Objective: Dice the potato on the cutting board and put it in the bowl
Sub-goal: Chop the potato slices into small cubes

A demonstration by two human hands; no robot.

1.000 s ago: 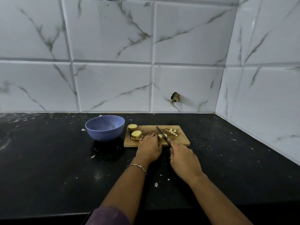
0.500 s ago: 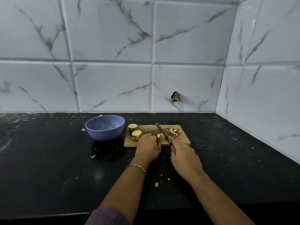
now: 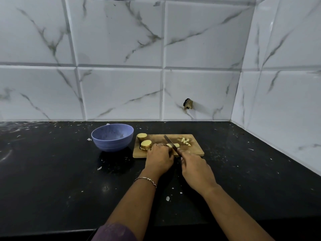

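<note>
Looks like a home kitchen to me. There's a wooden cutting board on a black stone bench flecked with little white bits. The board has cut potato pieces on it and a knife over it. A blue bowl sits just left of the board. Behind the board are white marble-look wall tiles, which turn a corner off to its right.

Both curled — left hand, right hand
</note>
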